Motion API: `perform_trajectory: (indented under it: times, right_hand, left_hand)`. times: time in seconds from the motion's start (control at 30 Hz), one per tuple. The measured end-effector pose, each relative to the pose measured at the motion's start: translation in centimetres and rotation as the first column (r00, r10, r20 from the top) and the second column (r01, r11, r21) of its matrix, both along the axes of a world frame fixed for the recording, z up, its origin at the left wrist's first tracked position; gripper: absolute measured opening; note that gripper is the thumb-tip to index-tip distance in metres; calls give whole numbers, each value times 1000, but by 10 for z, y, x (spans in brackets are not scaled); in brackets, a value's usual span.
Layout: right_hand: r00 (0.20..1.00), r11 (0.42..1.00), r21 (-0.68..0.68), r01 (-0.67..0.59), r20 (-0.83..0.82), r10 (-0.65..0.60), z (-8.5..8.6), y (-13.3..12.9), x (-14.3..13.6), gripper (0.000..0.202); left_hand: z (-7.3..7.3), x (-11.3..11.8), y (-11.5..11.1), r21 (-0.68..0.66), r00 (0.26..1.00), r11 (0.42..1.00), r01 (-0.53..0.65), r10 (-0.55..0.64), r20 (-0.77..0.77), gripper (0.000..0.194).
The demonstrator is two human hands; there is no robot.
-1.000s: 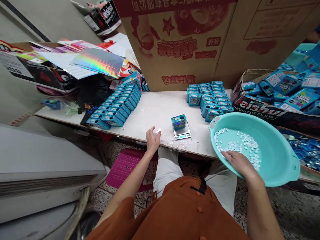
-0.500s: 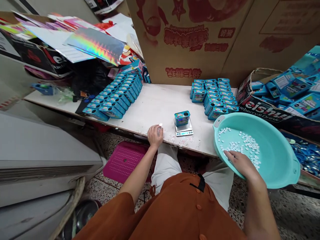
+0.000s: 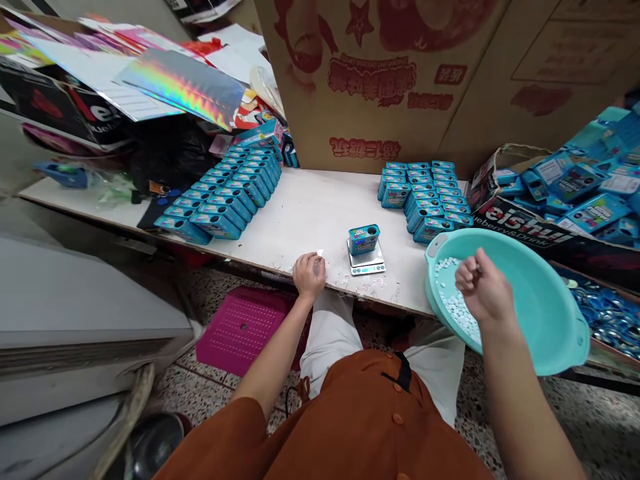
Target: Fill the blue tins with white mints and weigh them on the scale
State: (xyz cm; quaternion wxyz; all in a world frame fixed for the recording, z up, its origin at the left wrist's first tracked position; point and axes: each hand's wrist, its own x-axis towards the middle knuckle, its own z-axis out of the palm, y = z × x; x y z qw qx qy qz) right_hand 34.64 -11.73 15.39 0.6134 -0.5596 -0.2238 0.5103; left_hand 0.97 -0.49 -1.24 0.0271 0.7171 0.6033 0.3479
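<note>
A blue box [image 3: 363, 241] with a dark round hole in its top stands on a small scale [image 3: 368, 269] at the middle of the white table. Left of the scale, my left hand [image 3: 309, 275] rests curled at the table's front edge, a small pale piece showing at its fingertips. My right hand [image 3: 483, 287] is closed above the turquoise basin [image 3: 550, 307]; what its fingers hold is too small to make out. Small white tablets [image 3: 457, 303] lie in the left part of the basin, partly hidden by that hand.
Rows of blue boxes stand at the left [image 3: 225, 197] and right back [image 3: 425, 200]. A large cardboard carton [image 3: 370, 113] rises behind. At far right are a carton of blue packs [image 3: 525, 223] and shiny blue lids [image 3: 607, 310].
My right hand has lifted from the tablets in the basin and closed. My left hand has stayed nearly in place, its fingers slightly more curled. The view has shifted a little.
</note>
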Motion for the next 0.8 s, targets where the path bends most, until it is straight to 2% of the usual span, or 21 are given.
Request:
perform_trajectory:
  times: [0.07,0.13,0.27,0.37,0.53,0.8]
  right_hand:
    - [958,999,26,27,-288,-18,13,35,-17,39]
    - [874,996,-55,76,-477,-93,17,72,-34,36]
    - [863,988,-115,103,-484,-146,2,133,-68,33]
    - [879,984,-136,111,-449,-161,-12,163,-86,31]
    - [921,984,-121,130,-353,-165,-19,188,-104,32]
    - [968,982,-63,178,-169,-186,-23,192,-114,44]
  left_hand:
    - [0,0,0,3,1000,1000,9,-9,9,22]
    - [-1,-1,0,4,1000,1000,12,-12,22,22]
    - [0,0,0,2,999,1000,16,-16,46,20]
    - [2,0,-1,-21,998,1000,22,-21,51,20]
    - [3,1,-2,-28,998,999,23,-21,65,19]
    - [-1,0,0,61,993,998,34,-40,107,15]
